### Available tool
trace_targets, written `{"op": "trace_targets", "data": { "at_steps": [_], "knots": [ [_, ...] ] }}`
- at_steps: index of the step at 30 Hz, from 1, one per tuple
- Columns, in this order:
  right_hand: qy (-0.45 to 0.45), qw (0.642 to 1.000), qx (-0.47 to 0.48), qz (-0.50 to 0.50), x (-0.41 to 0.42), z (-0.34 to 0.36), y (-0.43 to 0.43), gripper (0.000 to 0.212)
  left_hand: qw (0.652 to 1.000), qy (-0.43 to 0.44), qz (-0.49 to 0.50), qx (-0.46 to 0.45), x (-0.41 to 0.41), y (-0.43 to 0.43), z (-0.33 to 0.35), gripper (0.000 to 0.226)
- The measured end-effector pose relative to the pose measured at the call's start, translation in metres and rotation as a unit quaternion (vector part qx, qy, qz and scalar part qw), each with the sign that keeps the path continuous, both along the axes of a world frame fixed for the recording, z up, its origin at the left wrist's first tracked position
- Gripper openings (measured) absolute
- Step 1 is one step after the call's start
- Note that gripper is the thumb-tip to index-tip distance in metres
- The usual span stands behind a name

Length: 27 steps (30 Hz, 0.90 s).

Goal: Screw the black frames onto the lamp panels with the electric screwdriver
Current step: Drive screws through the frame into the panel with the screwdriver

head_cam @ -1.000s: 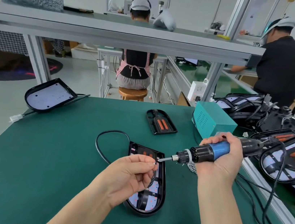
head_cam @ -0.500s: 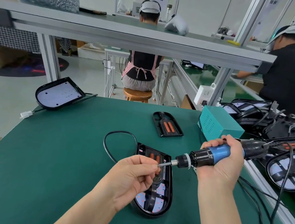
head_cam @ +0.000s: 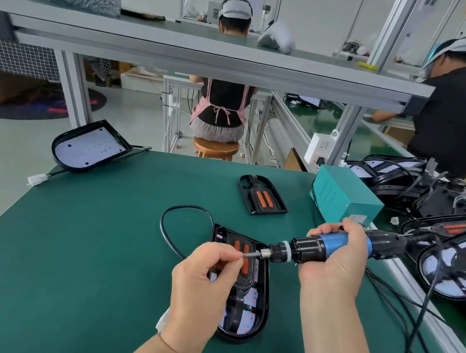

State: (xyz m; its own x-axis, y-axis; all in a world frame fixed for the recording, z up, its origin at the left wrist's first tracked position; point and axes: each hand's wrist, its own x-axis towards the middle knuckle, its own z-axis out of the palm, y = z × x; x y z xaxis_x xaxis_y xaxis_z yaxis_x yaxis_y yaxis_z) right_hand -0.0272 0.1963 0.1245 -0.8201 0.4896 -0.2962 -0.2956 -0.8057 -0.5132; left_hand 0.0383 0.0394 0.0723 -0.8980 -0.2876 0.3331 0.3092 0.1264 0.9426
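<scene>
A green-matted bench [head_cam: 66, 242] carries the work. Past its right edge a heap of black-framed lamp panels with orange strips [head_cam: 458, 268] lies among tangled black cables. Near the front edge, about mid-bench, a D-shaped lamp panel with a black plastic frame laid on it [head_cam: 255, 314] lies flat, its rounded end toward the person, and its black cable [head_cam: 169, 236] loops off to the left. At the far left corner a bare white lamp panel in a black tray [head_cam: 89, 145] overhangs the edge, tilted. A teal metal box [head_cam: 346, 195] stands at the far right corner. Between it and the bench's middle lies a loose black frame with two orange strips [head_cam: 262, 195].

The right hand [head_cam: 333, 265] grips the blue-and-black electric screwdriver [head_cam: 314, 249], fingers wrapped round its barrel, held nearly level above the framed panel's far end and pointing left. The left hand [head_cam: 201, 285] hovers over that panel, thumb and forefinger pinched on the tip of the steel bit [head_cam: 250, 254]. Whether a screw sits between them is too small to tell.
</scene>
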Motion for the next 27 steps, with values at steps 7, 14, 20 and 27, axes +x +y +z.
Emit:
{"op": "trace_targets", "data": {
  "at_steps": [7, 14, 20, 27],
  "knots": [
    [-0.033, 0.998, -0.04, 0.025, -0.005, -0.011, 0.001, 0.018, 0.994, 0.076, 0.002, -0.075, -0.003, -0.007, -0.006, 0.045],
    [-0.026, 0.999, -0.015, 0.012, -0.016, -0.008, 0.004, 0.014, 0.995, 0.002, 0.002, -0.097, -0.008, -0.018, -0.013, 0.054],
    [0.002, 0.997, 0.07, -0.027, -0.038, 0.006, -0.004, 0.015, 0.957, -0.216, -0.002, -0.193, -0.045, -0.043, -0.013, 0.047],
    [0.043, 0.982, 0.178, -0.042, -0.064, 0.015, -0.035, 0.016, 0.909, -0.345, -0.137, -0.188, -0.077, -0.036, -0.014, 0.07]
  ]
}}
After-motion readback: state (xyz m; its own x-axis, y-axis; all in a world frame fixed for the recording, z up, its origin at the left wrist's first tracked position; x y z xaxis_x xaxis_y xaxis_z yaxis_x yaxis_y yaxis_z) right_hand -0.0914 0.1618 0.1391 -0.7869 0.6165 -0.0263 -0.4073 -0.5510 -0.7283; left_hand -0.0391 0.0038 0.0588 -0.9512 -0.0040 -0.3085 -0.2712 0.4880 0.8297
